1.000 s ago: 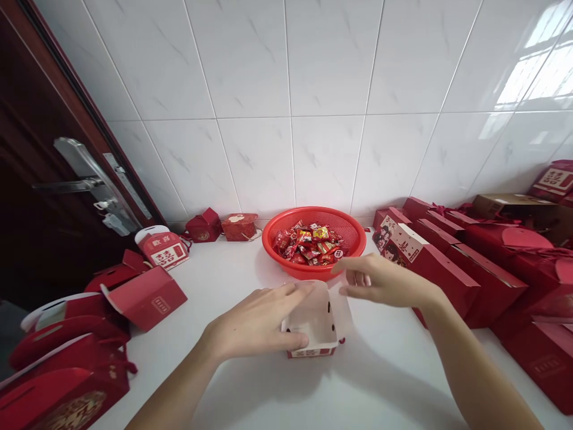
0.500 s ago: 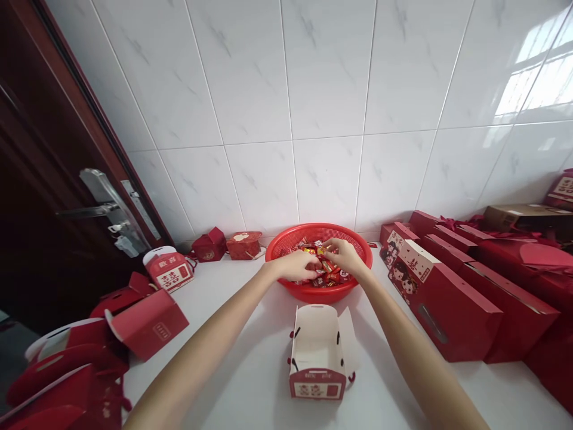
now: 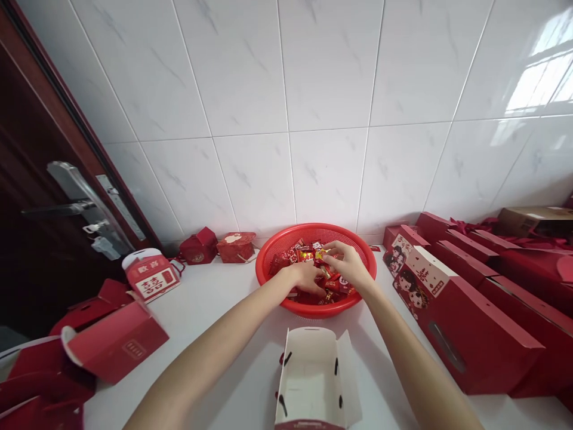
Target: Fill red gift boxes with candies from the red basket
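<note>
Wrapped candies (image 3: 305, 255), mostly red and gold, lie in a red plastic basket (image 3: 364, 239) with a perforated wall. My left hand (image 3: 308, 278) reaches into the near part of the pile, palm down, fingers spread among the candies; their tips are partly hidden. Over the right side of the pile, my right hand (image 3: 347, 263) has its thumb and fingers curved and apart, close to a gold-yellow candy (image 3: 319, 255). Nearer to me stands a gift box (image 3: 308, 376) with its top open and a white inside; the frame's lower edge cuts it off.
Red gift boxes (image 3: 120, 340) crowd the left side, with a printed box (image 3: 151, 276) behind them. Two small red boxes (image 3: 237, 247) sit by the tiled wall. Rows of tall red gift boxes (image 3: 474, 322) line the right. A door handle (image 3: 80, 206) is at left.
The view has moved closer and lower, so the open box sits nearer the bottom edge. My left hand's fingers have spread lower into the candies. My right hand stays over the pile.
</note>
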Demonstrator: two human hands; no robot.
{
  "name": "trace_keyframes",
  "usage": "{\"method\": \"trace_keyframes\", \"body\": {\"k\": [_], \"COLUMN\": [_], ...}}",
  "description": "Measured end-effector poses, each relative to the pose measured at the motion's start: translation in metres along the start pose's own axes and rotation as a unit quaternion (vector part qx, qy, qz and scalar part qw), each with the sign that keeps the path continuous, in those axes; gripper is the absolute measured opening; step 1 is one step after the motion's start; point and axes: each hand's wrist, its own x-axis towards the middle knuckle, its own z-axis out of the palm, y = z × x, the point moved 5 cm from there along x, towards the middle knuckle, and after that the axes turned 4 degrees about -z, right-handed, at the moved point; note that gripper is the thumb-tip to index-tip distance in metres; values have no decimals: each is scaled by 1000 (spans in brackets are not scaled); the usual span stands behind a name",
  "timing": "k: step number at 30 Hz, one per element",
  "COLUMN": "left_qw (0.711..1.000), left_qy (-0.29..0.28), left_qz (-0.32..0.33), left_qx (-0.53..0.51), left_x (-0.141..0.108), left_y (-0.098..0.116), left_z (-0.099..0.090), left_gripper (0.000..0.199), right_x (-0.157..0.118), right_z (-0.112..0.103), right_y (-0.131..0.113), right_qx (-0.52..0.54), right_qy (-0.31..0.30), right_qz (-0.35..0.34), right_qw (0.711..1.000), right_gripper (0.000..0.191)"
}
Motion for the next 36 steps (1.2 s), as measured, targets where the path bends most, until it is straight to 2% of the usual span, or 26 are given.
{"method": "trace_keyframes", "body": {"k": [3,10,13,17,22,25,28,31,36], "left_qw": [1000,1000,1000,995,968,948,936,927,922], "left_qy": [-5,0,27,99,244,306,333,342,345], "left_qz": [-6,11,15,11,30,57,89,124,150], "left_qx": [17,11,-5,-30,-50,-62,-76,-89,-96], "left_x": [-1,1,0,-4,-14,-17,-18,-16,-11], "left_y": [2,2,-1,-6,-6,-3,0,1,-2], "left_z": [2,4,1,-9,-28,-34,-34,-32,-27], "left_gripper": [67,36,23,12,20,22,25,36,50], "right_x": [1,-1,-2,-1,3,4,5,4,2], "right_z": [0,0,0,0,-4,-5,-1,2,0], "right_y": [0,1,1,2,12,18,19,15,10], "right_qx": [20,32,38,44,70,77,83,77,47], "right_qy": [-1,8,5,4,44,65,43,13,12], "right_qz": [14,29,38,25,35,58,67,55,47], "right_qw": [1000,999,999,999,996,993,993,995,998], "right_gripper": [21,18,16,15,12,13,19,23,24]}}
